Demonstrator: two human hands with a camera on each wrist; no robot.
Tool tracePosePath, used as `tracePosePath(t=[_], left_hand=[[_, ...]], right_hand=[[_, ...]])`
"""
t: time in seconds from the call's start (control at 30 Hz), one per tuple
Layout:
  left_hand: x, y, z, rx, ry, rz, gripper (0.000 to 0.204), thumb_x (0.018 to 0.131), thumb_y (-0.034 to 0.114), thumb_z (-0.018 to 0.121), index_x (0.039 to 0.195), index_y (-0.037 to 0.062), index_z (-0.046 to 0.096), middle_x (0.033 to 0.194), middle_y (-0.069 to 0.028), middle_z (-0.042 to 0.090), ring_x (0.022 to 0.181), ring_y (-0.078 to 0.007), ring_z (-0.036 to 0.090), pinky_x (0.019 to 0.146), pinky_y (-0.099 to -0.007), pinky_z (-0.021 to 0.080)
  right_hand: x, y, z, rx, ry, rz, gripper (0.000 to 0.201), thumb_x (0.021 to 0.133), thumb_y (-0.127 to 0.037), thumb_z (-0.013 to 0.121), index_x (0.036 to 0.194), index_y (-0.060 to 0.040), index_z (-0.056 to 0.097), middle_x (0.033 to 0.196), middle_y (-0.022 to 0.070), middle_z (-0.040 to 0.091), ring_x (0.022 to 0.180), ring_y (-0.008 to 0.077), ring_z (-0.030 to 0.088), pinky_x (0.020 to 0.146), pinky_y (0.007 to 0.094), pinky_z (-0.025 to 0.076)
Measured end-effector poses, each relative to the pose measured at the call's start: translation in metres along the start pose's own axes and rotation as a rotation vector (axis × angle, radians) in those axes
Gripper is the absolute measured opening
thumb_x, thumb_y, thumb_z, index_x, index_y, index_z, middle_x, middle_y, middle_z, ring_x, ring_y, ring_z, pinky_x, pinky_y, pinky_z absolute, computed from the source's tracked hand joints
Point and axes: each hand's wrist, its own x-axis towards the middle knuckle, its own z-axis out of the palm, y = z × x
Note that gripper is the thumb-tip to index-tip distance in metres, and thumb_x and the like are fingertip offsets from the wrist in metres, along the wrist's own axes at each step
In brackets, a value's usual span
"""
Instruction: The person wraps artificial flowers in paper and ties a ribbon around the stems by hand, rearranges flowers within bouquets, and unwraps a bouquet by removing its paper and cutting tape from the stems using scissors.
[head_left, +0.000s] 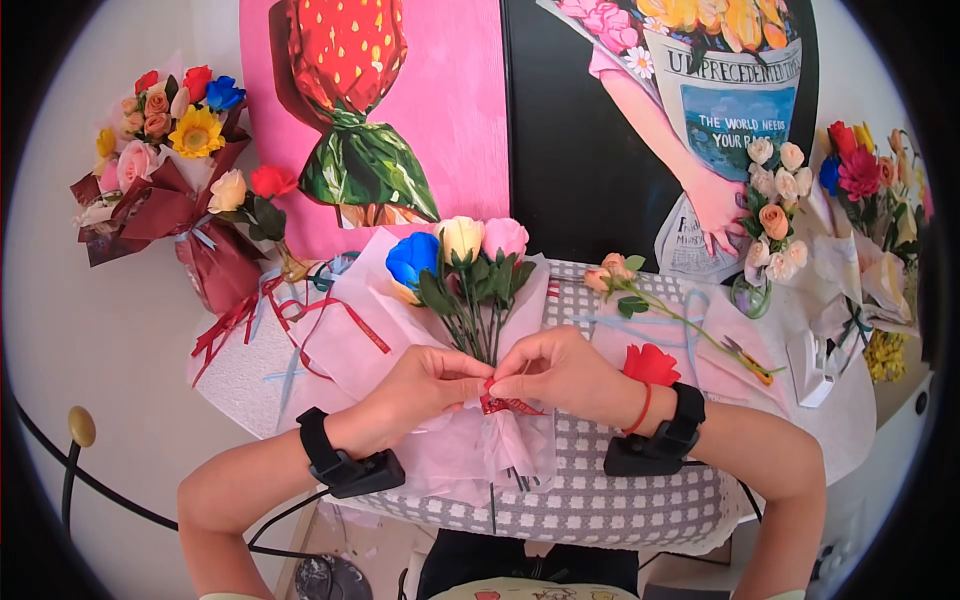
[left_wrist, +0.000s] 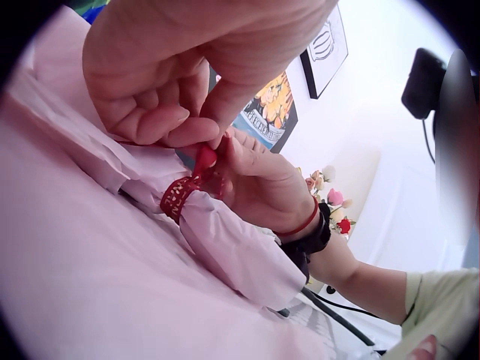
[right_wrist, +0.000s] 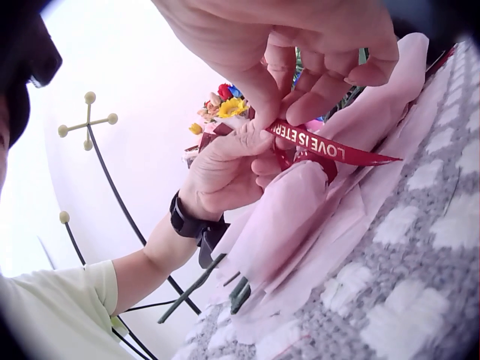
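A bouquet of a blue rose (head_left: 412,262), a cream rose (head_left: 462,240) and a pink rose (head_left: 505,238) lies on the table in pink wrapping paper (head_left: 345,310). Around its gathered neck runs a red ribbon (left_wrist: 175,198) with gold print. My left hand (head_left: 428,382) pinches the ribbon between thumb and fingers at the knot. From the other side my right hand (head_left: 562,372) pinches it too, fingertips close against the left ones. One printed ribbon tail (right_wrist: 337,148) sticks out past the fingers in the right wrist view. Below the tie, green stems (right_wrist: 238,296) poke out of the paper.
A wrapped bouquet (head_left: 215,265) stands at the left, beside loose red ribbons (head_left: 290,320). On the right are a red flower (head_left: 650,364), a rose stem (head_left: 685,325), scissors (head_left: 750,362), a white tape dispenser (head_left: 812,368) and a glass vase (head_left: 750,298). Paintings (head_left: 460,120) back the table.
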Motion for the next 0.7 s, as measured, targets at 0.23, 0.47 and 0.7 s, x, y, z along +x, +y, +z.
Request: tracePosePath(t=[0.23,0.47,0.7], left_hand=[[-0.002,0.001,0.0,-0.006,-0.024,0.001,0.018,0.082,0.007,0.061,0.099,0.0003,0.063,0.085,-0.0028,0.064,0.069,-0.0041,0.054,0.061,-0.0167,0.042],[0.001,-0.007,0.0,0.023,0.004,0.093,0.017,0.083,0.009,0.06,0.096,-0.0004,0.064,0.083,-0.0031,0.064,0.072,-0.0055,0.055,0.065,-0.0182,0.043],[0.0,-0.006,-0.001,0.095,0.012,0.171,0.014,0.086,0.011,0.057,0.092,0.0003,0.064,0.079,0.0006,0.062,0.068,-0.0013,0.051,0.058,-0.017,0.04]], right_hand=[[-0.003,-0.003,0.01,-0.087,0.073,-0.008,0.004,0.077,-0.004,0.064,0.079,-0.0014,0.062,0.073,0.0009,0.06,0.065,0.0056,0.054,0.057,0.0205,0.044],[-0.005,-0.003,0.017,-0.331,0.232,-0.194,0.008,0.074,-0.006,0.063,0.078,-0.0021,0.058,0.072,0.0079,0.06,0.066,0.0176,0.06,0.061,0.0289,0.046],[-0.008,-0.004,0.012,-0.3,0.204,-0.067,0.012,0.078,-0.009,0.064,0.086,-0.0022,0.059,0.079,0.002,0.061,0.071,0.0091,0.056,0.064,0.0232,0.042]])
